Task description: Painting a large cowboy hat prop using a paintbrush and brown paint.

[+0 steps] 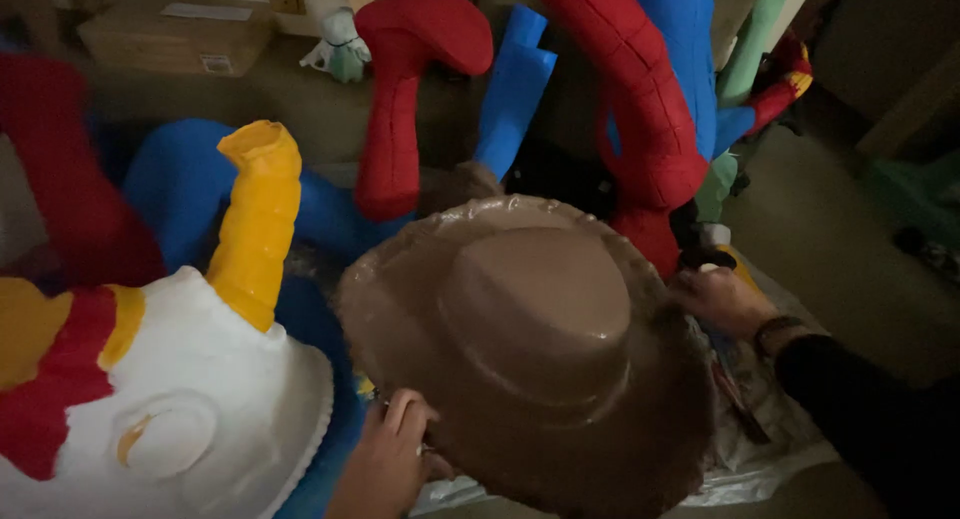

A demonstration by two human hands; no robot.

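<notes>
Gripping brown inflatable hat [530, 349] brim, left hand [385, 464], right hand [722, 301], crown up.

Dim room; beige carpet floor [840, 229]; cardboard box [175, 34].

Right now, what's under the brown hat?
Mostly hidden. The brown hat covers what it sits on. Clear plastic wrap shows past its right brim, blue fabric at its left. Left hand grips the front brim; right hand reaches behind the right edge.
</notes>
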